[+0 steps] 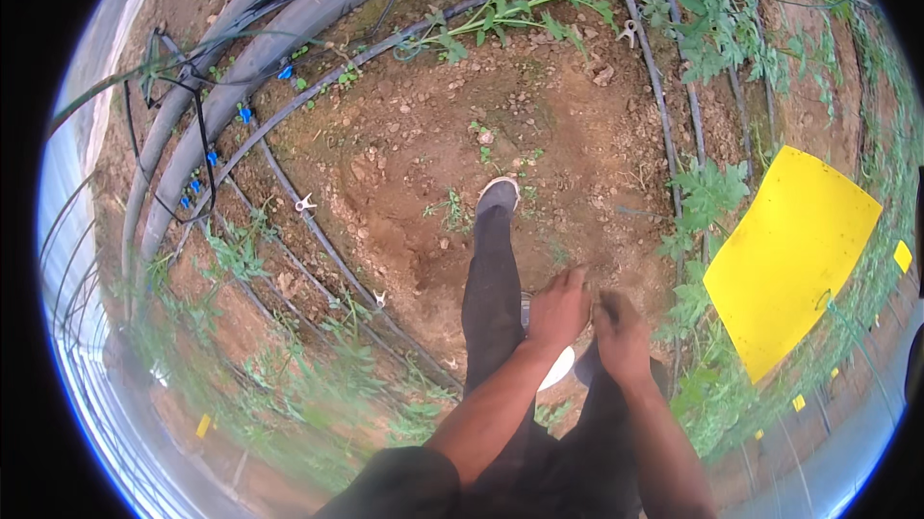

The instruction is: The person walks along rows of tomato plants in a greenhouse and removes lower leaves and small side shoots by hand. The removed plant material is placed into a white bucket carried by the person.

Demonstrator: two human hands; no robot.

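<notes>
My left hand (558, 308) and my right hand (622, 338) are close together in front of my legs, fingers bent towards each other. Both are slightly blurred, and whatever may be between the fingertips is too small to make out. Below them shows a white object (557, 370), partly hidden by my left forearm. My dark shoe (499, 195) rests on bare brown soil (447, 129), with the other foot mostly covered by my right hand.
A yellow sticky trap (794, 262) hangs at the right beside leafy plants (711, 194). Drip lines (653, 78) run along both sides. Thick grey pipes (289, 35) with blue valves (245, 114) curve across the upper left. A cut-looking green stem (520, 10) lies across the top.
</notes>
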